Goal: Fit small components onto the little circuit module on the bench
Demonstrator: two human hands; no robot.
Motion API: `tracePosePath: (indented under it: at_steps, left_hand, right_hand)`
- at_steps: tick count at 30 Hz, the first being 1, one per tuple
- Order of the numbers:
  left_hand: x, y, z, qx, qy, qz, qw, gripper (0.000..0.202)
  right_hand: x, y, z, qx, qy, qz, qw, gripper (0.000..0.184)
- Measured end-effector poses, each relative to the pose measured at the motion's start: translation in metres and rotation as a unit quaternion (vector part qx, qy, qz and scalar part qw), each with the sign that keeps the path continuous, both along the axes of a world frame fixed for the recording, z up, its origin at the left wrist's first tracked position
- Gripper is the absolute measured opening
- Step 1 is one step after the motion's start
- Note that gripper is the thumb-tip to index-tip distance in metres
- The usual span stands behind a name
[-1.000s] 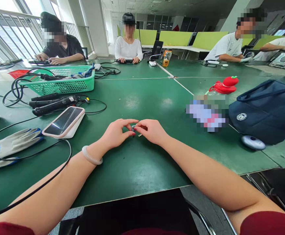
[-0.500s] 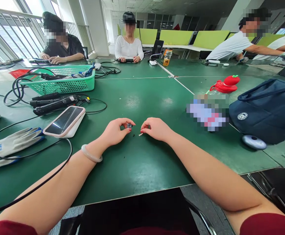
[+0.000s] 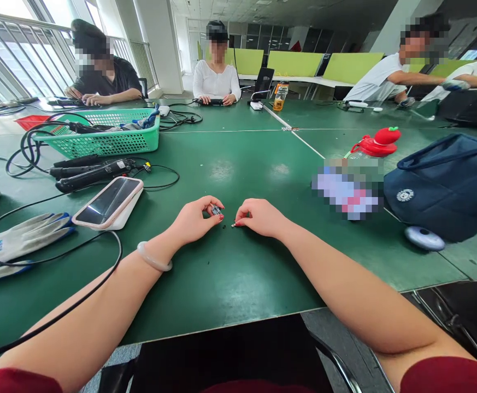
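Note:
My left hand rests on the green table and pinches a tiny dark square part between thumb and fingertips. My right hand lies just to its right, fingers curled, pinching a small pale pin-like piece against the table top. The two hands sit a few centimetres apart. A tiny dark speck lies on the table between them. A pale bangle circles my left wrist.
A phone on a white stand, a work glove and black cables lie left. A green basket stands behind them. A navy bag, a white mouse and a red-capped bottle sit right. Other people work at the far edge.
A second ago my fingertips met over the small part. My hands have drawn apart: the left keeps the dark part, the right now pinches the pale piece on the table.

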State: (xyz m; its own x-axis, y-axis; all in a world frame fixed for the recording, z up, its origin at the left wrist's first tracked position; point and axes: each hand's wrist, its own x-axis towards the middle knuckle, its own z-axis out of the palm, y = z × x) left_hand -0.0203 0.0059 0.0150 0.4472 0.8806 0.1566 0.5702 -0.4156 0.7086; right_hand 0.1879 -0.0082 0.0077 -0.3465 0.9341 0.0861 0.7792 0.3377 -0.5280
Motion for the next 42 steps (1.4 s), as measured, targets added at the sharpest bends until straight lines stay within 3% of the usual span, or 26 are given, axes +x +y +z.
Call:
tracePosePath:
  at_steps: [16, 22, 34, 42]
  left_hand:
    - [-0.001, 0.002, -0.005, -0.026, -0.003, -0.028, 0.999, 0.025]
    - [0.001, 0.001, -0.004, -0.041, -0.035, -0.042, 0.998, 0.024]
    - [0.003, 0.000, -0.003, -0.099, -0.094, -0.068, 0.988, 0.026]
    - [0.001, 0.001, -0.005, -0.073, -0.082, -0.065, 0.992, 0.027]
  right_hand:
    - [-0.009, -0.003, 0.001, 0.004, 0.151, -0.071, 0.986, 0.011]
    - [-0.021, -0.009, 0.000, 0.027, 0.219, -0.058, 0.974, 0.011]
    - [-0.025, -0.013, -0.001, 0.059, 0.234, -0.026, 0.970, 0.009]
    - [-0.017, -0.006, 0.000, -0.013, 0.244, -0.041, 0.969, 0.014]
